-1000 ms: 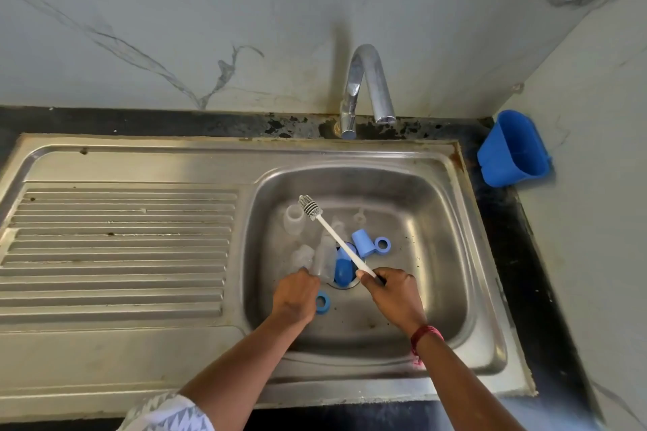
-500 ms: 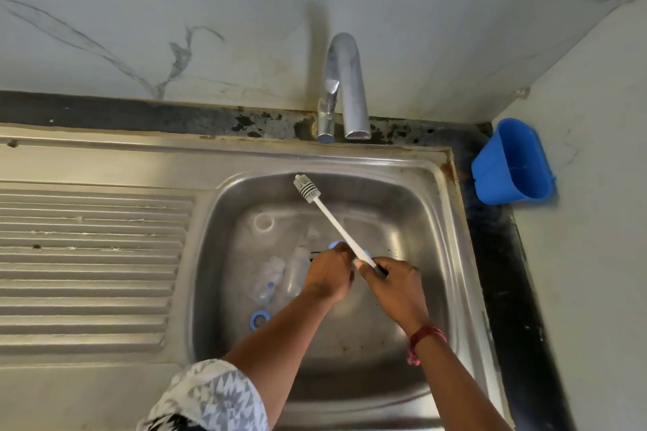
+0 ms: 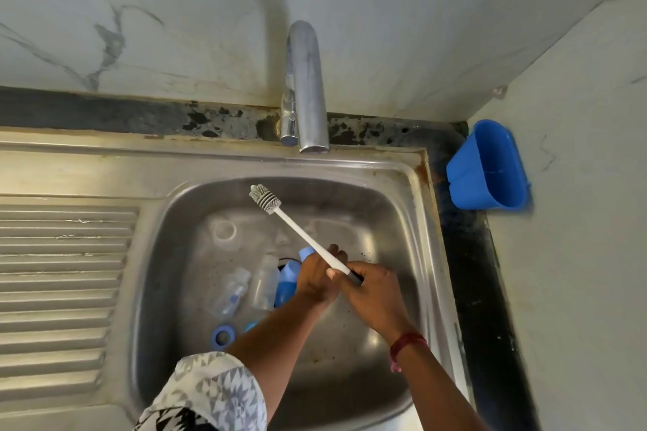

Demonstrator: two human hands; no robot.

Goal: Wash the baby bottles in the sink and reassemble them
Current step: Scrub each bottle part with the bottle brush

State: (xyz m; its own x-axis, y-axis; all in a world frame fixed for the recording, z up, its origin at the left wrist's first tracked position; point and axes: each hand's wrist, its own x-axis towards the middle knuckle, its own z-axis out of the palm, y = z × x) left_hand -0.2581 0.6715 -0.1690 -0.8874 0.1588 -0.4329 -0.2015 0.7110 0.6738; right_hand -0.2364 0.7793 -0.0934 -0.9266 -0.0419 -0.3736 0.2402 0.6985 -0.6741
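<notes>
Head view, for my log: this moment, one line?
right hand: grips white bottle brush | left hand: beside blue plastic cap, grasp hidden | steel sink: clear bottles disassembled

A home kitchen: a stainless-steel sink with a ribbed draining board on its left, a chrome tap, marble-look wall tiles (rather stained).

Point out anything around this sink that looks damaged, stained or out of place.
The sink rim shows rusty brown staining at its back right corner, and the dark counter strip behind the tap looks blotchy and worn. The loose bottle parts in the basin suit the washing.
</notes>
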